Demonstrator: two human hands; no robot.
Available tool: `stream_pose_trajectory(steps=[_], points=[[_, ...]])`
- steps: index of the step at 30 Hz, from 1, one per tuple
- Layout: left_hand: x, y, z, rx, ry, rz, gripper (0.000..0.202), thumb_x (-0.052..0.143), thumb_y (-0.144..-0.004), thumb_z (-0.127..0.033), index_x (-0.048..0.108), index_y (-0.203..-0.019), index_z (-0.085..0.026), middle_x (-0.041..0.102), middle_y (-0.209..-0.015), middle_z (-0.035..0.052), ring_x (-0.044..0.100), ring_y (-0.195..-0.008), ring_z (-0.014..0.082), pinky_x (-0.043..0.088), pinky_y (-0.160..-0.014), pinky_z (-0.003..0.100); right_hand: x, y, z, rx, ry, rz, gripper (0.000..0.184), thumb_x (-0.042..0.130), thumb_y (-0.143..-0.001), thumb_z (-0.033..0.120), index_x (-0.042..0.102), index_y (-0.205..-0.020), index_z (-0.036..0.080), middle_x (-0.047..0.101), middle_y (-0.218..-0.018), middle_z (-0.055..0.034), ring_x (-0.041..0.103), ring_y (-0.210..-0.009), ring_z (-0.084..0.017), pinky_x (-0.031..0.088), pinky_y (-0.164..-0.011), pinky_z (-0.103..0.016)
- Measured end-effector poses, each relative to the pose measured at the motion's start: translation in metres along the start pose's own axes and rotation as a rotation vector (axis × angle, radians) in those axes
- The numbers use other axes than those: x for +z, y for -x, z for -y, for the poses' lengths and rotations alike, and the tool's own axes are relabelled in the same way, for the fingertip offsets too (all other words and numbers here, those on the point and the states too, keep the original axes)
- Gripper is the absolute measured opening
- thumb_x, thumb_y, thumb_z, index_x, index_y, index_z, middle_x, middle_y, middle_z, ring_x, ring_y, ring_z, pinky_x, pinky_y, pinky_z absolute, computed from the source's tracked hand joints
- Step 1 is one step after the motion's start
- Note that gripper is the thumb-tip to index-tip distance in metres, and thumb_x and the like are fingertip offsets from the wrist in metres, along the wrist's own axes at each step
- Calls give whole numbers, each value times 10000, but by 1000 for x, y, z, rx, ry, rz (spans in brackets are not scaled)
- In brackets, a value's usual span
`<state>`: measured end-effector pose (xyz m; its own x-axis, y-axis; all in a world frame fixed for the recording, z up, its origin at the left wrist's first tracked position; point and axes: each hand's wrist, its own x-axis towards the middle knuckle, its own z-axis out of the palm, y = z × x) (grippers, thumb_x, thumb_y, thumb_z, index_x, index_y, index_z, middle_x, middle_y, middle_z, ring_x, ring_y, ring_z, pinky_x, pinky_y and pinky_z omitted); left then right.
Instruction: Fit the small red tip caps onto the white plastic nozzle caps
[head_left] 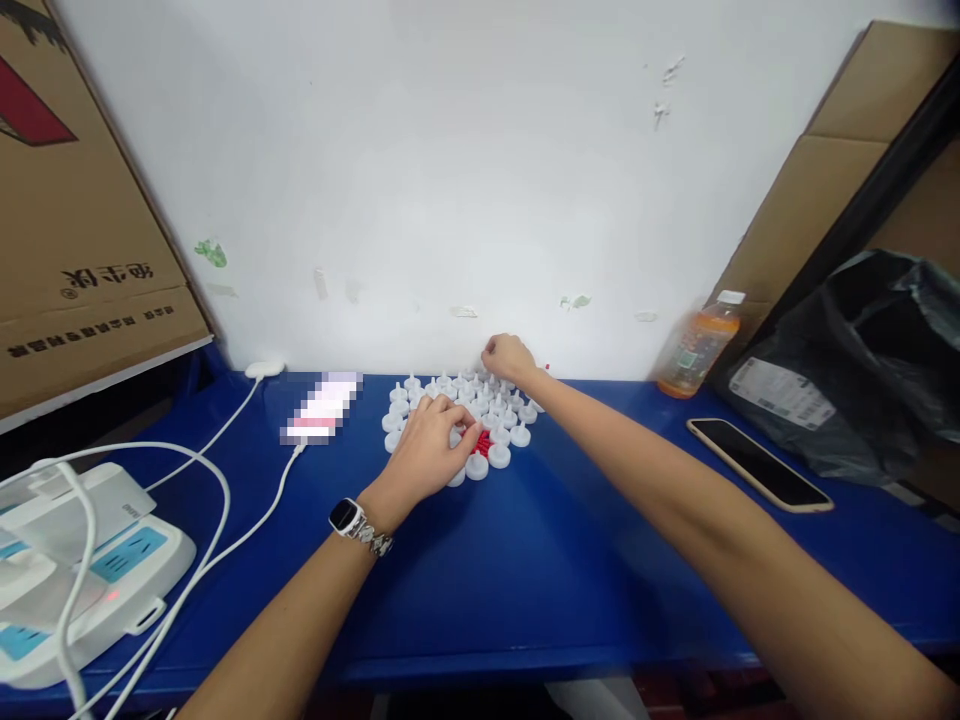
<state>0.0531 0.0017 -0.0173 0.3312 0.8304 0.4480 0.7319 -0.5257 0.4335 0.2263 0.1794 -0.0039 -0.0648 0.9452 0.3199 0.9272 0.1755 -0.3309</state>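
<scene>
Many white nozzle caps (520, 434), round-based with pointed tips, stand upright in a cluster on the blue table by the wall. A small heap of red pieces (485, 442) lies among them at the front. My left hand (435, 445), with a watch on its wrist, reaches over the front left of the cluster. Its thumb and fingers are curled together beside the red pieces, and what they hold is hidden. At the back of the cluster, my right hand (510, 358) is closed in a pinch just above the caps. I cannot make out anything between its fingers.
On the left are a white power strip (150, 560) with cables, a blurred-out phone-like device (322, 408) and a cardboard box (97, 200). To the right stand an orange drink bottle (697, 345), a phone (757, 465) and a black plastic bag (862, 340). The wall (450, 180) borders the table's back.
</scene>
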Motion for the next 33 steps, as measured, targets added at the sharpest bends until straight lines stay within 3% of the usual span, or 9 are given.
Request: stream_pose_trajectory(steps=[3, 7, 12, 15, 17, 21, 25, 33], points=[[0, 0, 0, 4, -4, -19, 302, 491, -962, -422, 697, -873, -219, 608, -927, 73, 520, -946, 269, 443, -877, 466, 1, 3, -4, 73, 73, 19, 259, 613, -825, 292, 743, -994, 146, 736, -1058, -178, 703, -977, -297, 512, -802, -351], [1, 0, 3, 9, -9, -29, 290, 496, -962, -417, 686, -864, -220, 610, -928, 68, 523, -936, 264, 445, -871, 458, 7, 0, 3, 77, 98, 15, 222, 638, -784, 211, 737, -961, 120, 735, -1023, -196, 698, -991, -304, 493, -848, -377], [0, -1, 8, 20, -16, -33, 273, 482, -973, -388, 673, -879, -217, 616, -954, 64, 527, -961, 261, 436, -889, 449, -2, 6, 14, 50, 52, -50, 181, 570, -844, 219, 727, -917, 165, 734, -991, -140, 675, -1014, -273, 440, -940, -404], [-3, -2, 8, 16, -33, -34, 304, 414, -1002, -337, 668, -888, -217, 617, -962, 70, 519, -957, 261, 431, -880, 443, -16, 31, 12, -78, -100, -253, 221, 497, -909, 286, 683, -981, 192, 689, -1102, -118, 645, -1036, -246, 440, -928, -383], [-4, -3, 7, 22, -30, -40, 324, 377, -1014, -311, 666, -901, -220, 617, -966, 72, 517, -952, 260, 429, -877, 439, -26, 56, 9, -196, -300, -327, 230, 463, -934, 320, 635, -1020, 194, 672, -1101, -95, 658, -950, -207, 468, -854, -337], [-5, -3, 0, 37, 16, -75, 311, 366, -1026, -337, 629, -908, -219, 619, -965, 60, 524, -957, 247, 426, -885, 421, -36, 115, 10, -250, -697, -162, 227, 440, -952, 355, 557, -1094, 223, 676, -1054, -32, 657, -687, -139, 462, -605, -262], [-3, -1, -7, 67, 29, -104, 262, 406, -1019, -403, 548, -919, -206, 602, -925, 47, 516, -928, 231, 436, -851, 395, -37, 157, 22, -271, -740, -105, 172, 562, -848, 250, 619, -1004, 207, 654, -786, 16, 572, -614, -125, 453, -630, -263], [-6, 0, -9, 202, -221, -64, 293, 273, -1045, -295, 480, -855, -212, 563, -840, 58, 485, -839, 242, 403, -772, 392, -40, 175, 31, -407, -755, -109, 276, 543, -829, 172, 542, -1102, 212, 663, -928, -1, 568, -680, -124, 474, -694, -274]])
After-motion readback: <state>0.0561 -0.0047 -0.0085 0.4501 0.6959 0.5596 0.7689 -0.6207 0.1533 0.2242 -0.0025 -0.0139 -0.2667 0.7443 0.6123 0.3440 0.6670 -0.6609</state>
